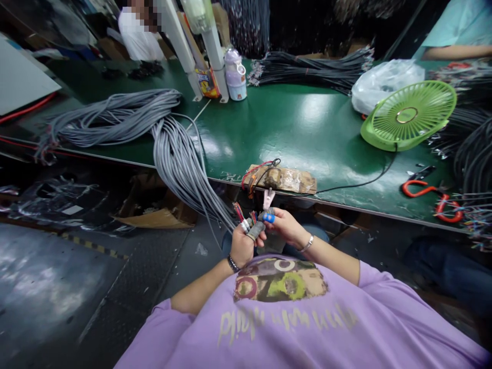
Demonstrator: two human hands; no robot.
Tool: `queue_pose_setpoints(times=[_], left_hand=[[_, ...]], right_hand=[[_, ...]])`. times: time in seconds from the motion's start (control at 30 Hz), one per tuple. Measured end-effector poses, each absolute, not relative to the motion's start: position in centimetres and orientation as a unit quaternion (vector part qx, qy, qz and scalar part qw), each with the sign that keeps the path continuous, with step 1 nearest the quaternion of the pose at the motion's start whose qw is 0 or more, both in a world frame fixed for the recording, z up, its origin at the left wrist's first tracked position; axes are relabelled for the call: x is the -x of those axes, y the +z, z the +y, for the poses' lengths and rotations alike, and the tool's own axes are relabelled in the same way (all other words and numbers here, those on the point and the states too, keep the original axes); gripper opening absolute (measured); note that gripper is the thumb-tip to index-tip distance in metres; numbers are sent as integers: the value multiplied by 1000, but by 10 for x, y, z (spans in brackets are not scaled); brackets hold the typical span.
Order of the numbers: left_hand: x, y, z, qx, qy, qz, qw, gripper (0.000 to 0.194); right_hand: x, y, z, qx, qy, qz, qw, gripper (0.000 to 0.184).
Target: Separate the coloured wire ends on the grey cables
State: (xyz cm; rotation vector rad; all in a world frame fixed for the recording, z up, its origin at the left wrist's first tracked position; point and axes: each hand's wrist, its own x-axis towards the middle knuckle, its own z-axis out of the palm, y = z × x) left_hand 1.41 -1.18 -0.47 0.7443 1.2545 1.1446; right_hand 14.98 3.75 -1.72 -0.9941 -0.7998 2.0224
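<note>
My left hand (244, 244) is closed around the ends of grey cables (221, 210), whose stripped tips fan out in thin coloured wires (239, 211). Grey wrapping covers some of its fingers. Close beside it, my right hand (286, 225) is pinched shut at the wire ends, with blue tape and grey wrapping on the fingers. What lies between those fingertips is too small to make out. Just beyond, at the table edge, a pale pink clip (268, 198) hangs below a worn wooden block (294, 179) with red and black leads.
From my left hand the cables run up to a large grey coil (115, 118) on the green table (246, 133). A green fan (409, 115), red-handled pliers (418, 188), a lilac bottle (235, 74) and black cable bundles (307, 69) lie around. Other people sit across the table.
</note>
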Motion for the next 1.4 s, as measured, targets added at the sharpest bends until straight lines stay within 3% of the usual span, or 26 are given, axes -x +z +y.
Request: queue_pose_setpoints(times=[0.1, 0.27, 0.47, 0.57, 0.8, 1.0, 1.13, 1.4], left_hand=[[-15, -3, -12, -319, 490, 542, 603, 30], [-11, 0, -14, -295, 521, 533, 597, 30], [-13, 3, -6, -258, 553, 537, 582, 34], [-18, 6, -2, -257, 557, 530, 585, 34], [-21, 4, 1, -275, 552, 525, 586, 30], [-23, 0, 2, -278, 545, 521, 595, 31], [-25, -2, 3, -276, 533, 533, 596, 30], [-22, -7, -1, -281, 528, 528, 603, 29]], right_hand=[[-148, -16, 39, 429, 735, -356, 385, 33], [-158, -28, 52, 465, 730, -221, 450, 39], [-158, -18, 68, 404, 827, -173, 350, 42], [-148, -11, 74, 379, 835, -206, 342, 43], [-138, -18, 70, 447, 646, -371, 495, 52], [-136, -15, 77, 398, 797, -180, 416, 43], [-131, -12, 80, 387, 795, -131, 448, 39], [-131, -16, 73, 373, 809, -115, 440, 50]])
